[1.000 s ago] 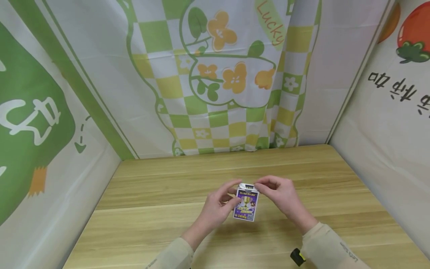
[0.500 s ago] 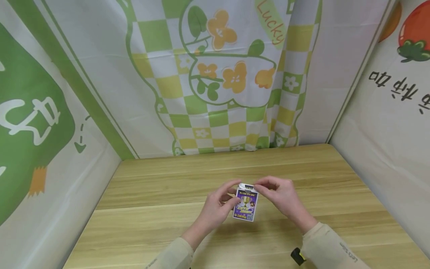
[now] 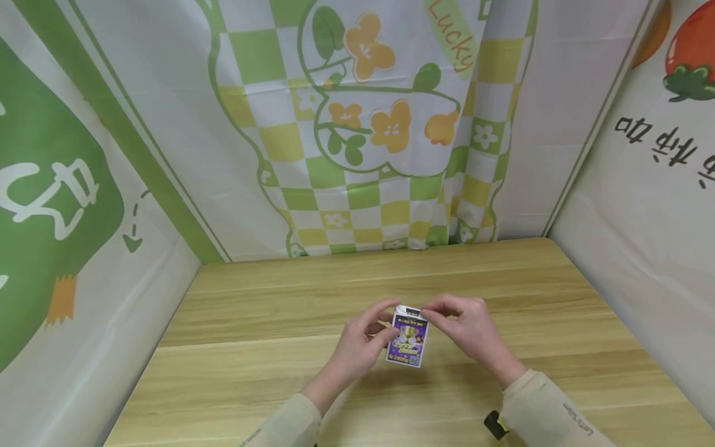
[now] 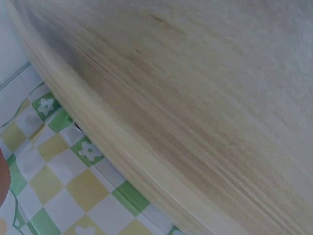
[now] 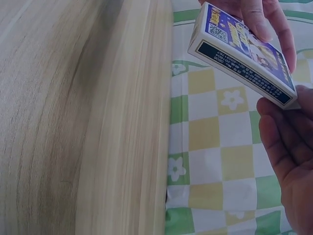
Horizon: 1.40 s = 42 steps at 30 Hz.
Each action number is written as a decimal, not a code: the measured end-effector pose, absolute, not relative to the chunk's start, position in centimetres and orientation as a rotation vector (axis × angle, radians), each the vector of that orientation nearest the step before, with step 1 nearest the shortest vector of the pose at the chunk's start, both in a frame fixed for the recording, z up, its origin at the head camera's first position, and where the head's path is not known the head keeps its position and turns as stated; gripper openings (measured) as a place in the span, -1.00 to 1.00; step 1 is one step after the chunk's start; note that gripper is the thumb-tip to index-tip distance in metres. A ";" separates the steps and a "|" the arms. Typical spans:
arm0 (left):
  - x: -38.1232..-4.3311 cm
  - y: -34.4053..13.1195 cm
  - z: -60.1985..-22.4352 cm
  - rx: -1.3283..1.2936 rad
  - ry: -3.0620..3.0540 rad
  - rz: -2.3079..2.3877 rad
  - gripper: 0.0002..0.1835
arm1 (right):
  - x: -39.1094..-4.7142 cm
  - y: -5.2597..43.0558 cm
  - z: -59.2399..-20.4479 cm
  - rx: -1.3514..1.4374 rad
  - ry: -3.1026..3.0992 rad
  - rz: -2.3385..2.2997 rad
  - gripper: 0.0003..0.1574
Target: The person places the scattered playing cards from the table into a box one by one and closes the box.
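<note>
A small white-edged playing card box (image 3: 406, 351), its purple front printed with a gold trophy, is held up over the table, slightly tilted. My left hand (image 3: 357, 344) grips its left side, thumb on the printed front and index finger up at the top corner. At the top right corner, my right hand (image 3: 469, 326) pinches the edge by the white top flap (image 3: 403, 308), between thumb and forefinger. The right wrist view shows the box's dark side panel (image 5: 239, 72) with small print. Only a sliver of a finger (image 4: 3, 178) enters the left wrist view.
The wooden table (image 3: 251, 310) lies beneath both hands. A small black object with a yellow edge (image 3: 494, 425) is beside the right sleeve. A checked, flowered curtain (image 3: 363, 198) hangs behind the table's far edge, with printed cloth walls left and right.
The box and the right fingertips have shifted very slightly to the left. Both hands keep the same hold.
</note>
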<state>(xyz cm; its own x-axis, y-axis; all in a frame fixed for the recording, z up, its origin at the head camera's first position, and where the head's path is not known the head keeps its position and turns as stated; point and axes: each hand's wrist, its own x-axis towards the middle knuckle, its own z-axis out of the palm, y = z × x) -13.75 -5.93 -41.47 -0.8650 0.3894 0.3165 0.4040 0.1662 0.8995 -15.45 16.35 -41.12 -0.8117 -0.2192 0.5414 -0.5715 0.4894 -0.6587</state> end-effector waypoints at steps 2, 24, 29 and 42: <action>-13.8 -5.9 -41.5 -0.807 -2.385 -1.858 -0.52 | -15.5 16.4 -41.2 0.689 -2.344 1.268 -0.91; -14.0 -5.9 -41.5 -0.784 -2.334 -1.876 -0.67 | -13.8 15.9 -38.3 0.847 -2.325 1.333 -0.83; -14.0 -5.9 -41.5 -0.772 -2.318 -1.890 -0.67 | -14.4 16.0 -39.5 0.850 -2.309 1.336 -0.82; -15.9 -5.5 -45.2 -0.434 -2.367 -2.129 -0.64 | -16.4 15.2 -43.7 0.238 -2.549 1.876 -0.73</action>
